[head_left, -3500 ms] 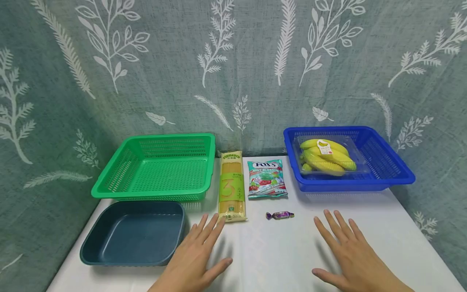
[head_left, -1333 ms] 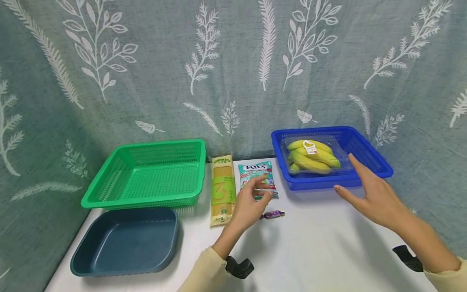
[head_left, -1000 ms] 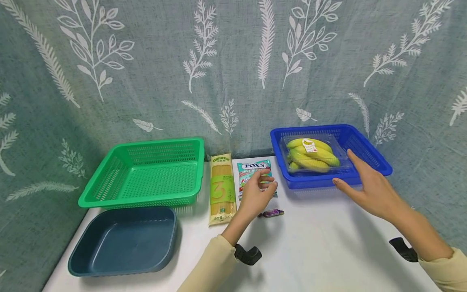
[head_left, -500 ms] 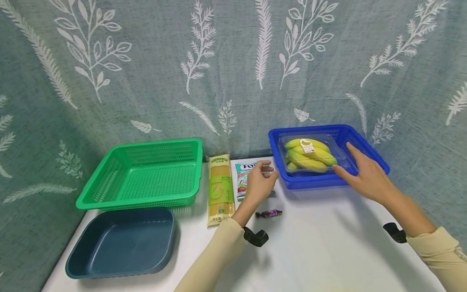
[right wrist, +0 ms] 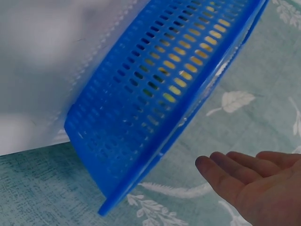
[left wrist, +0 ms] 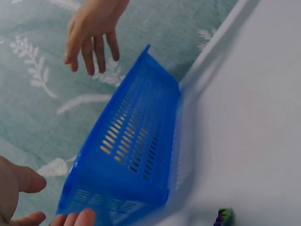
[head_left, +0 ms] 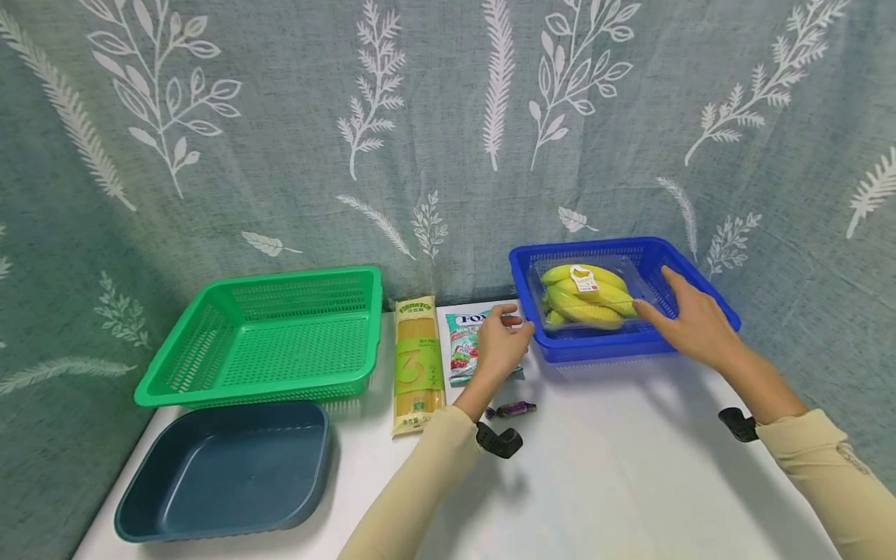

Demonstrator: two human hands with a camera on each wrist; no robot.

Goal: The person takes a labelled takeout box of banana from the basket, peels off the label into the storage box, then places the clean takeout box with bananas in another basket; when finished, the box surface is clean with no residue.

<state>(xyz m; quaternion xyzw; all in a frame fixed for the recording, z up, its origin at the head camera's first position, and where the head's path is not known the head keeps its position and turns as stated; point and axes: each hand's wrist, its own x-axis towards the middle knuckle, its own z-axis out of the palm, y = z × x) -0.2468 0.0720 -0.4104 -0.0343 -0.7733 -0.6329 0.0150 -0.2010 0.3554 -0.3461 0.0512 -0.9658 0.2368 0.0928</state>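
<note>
Plastic-packed bananas (head_left: 588, 299) lie in the blue basket (head_left: 616, 348) at the back right. My left hand (head_left: 501, 346) hovers over the mint candy bag (head_left: 462, 346), hiding part of it, with loosely bent fingers near the basket's left side. Thumb and fingers stand apart in the left wrist view, holding nothing. Over the basket's right front part, my right hand (head_left: 693, 317) is spread, its thumb reaching toward the banana pack. In the right wrist view that right hand (right wrist: 258, 181) is beside the rim of the blue basket (right wrist: 131, 94), and nothing is in it.
A pasta packet (head_left: 418, 369) lies left of the candy bag. One purple wrapped candy (head_left: 516, 409) is in front of it, partly behind the left wrist. The green basket (head_left: 364, 381) and a dark blue tub (head_left: 318, 474) stand on the left. A patterned curtain hangs behind.
Both hands have risen from the near part of the table toward the blue basket. Lately the left hand has edged rightward to its left side, and the right hand has moved further over it.
</note>
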